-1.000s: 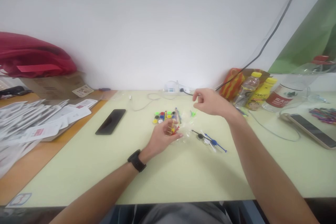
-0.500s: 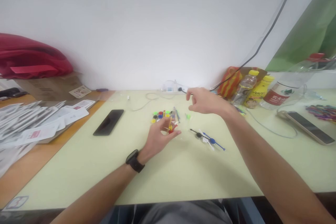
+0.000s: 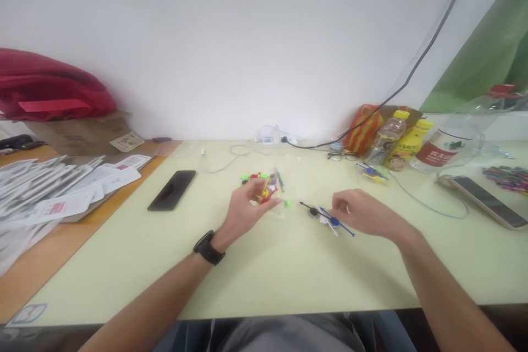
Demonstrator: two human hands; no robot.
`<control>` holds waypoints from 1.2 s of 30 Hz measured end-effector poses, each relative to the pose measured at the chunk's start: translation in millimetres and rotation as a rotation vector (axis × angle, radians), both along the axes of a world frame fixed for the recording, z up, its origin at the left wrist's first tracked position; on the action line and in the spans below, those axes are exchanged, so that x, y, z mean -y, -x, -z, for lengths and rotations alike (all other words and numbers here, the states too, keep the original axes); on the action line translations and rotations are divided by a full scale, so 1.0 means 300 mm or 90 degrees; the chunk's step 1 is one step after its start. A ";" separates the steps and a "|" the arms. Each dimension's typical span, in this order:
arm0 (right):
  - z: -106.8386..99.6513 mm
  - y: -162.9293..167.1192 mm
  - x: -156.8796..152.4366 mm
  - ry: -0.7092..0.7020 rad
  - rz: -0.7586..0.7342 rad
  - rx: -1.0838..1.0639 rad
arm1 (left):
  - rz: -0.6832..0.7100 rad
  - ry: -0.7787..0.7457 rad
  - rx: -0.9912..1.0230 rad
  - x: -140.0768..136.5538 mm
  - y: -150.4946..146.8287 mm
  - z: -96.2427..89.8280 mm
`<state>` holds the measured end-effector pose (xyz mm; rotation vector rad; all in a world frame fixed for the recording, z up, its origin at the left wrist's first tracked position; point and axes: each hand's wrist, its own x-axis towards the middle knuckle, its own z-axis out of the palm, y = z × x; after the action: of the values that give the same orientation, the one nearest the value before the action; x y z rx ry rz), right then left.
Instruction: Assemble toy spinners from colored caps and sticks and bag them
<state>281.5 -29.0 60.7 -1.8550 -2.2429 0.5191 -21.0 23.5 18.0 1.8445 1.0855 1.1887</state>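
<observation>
My left hand (image 3: pixel 246 203) is closed around a red plastic arrow (image 3: pixel 270 195) and a yellow arrow (image 3: pixel 265 182), thumb stretched to the right. Just beyond it lies a pile of small coloured plastic pieces (image 3: pixel 259 175), partly hidden by my fingers. A green piece (image 3: pixel 287 203) shows beside the thumb tip. My right hand (image 3: pixel 363 212) is low over the table with curled fingers, right at the blue spinner arrow (image 3: pixel 334 221). Its fingertips are hidden, so contact is unclear. A black spinner arrow (image 3: pixel 313 212) and a white spinner arrow (image 3: pixel 329 224) lie against the blue one.
A black phone (image 3: pixel 171 191) lies left, near paper packets (image 3: pixel 53 192) and a cardboard box (image 3: pixel 74 135). Bottles (image 3: pixel 406 146), a large water bottle (image 3: pixel 445 146), another phone (image 3: pixel 490 202) and glasses (image 3: pixel 342 155) are at right. A power cable (image 3: pixel 313 147) runs along the wall.
My right hand has come down and toward me, from above the back of the table to the blue spinner arrow. The left hand stays nearly in place, still holding the red and yellow arrows.
</observation>
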 end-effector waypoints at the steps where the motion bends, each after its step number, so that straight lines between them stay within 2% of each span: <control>1: 0.022 -0.006 0.031 0.002 0.015 0.010 | 0.003 0.011 0.009 -0.001 -0.001 0.002; 7: 0.121 -0.033 0.140 -0.005 0.098 0.052 | 0.012 0.044 0.052 -0.010 0.001 0.007; 11: 0.124 -0.077 0.130 -0.060 0.124 0.013 | 0.025 0.035 0.049 -0.008 0.000 0.005; 13: 0.089 -0.104 0.113 -0.135 0.158 -0.024 | 0.028 0.027 0.039 -0.006 -0.001 0.004; 16: -0.008 -0.123 0.089 -0.296 0.224 -0.106 | 0.040 0.004 0.024 -0.005 0.000 0.006; 18: -0.092 -0.109 0.076 -0.399 0.210 -0.171 | 0.041 -0.015 0.011 -0.005 0.001 0.012; 21: -0.216 -0.051 0.057 -0.467 0.155 -0.261 | 0.018 -0.041 -0.009 -0.005 0.002 0.023; 24: -0.304 0.021 0.026 -0.393 0.068 -0.314 | -0.001 -0.057 -0.030 -0.004 0.004 0.028; 27: -0.338 0.081 -0.024 -0.305 0.002 -0.307 | 0.009 -0.065 -0.043 0.001 0.006 0.021; 31: -0.322 0.140 -0.094 -0.236 -0.031 -0.269 | 0.017 -0.065 -0.043 0.011 0.003 0.005; 36: -0.280 0.193 -0.135 -0.217 -0.028 -0.181 | 0.013 -0.056 -0.046 0.019 -0.001 -0.004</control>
<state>223.7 11.5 144.6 -1.4680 -2.0374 0.3538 -20.7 17.8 19.3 1.9748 1.0656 1.1824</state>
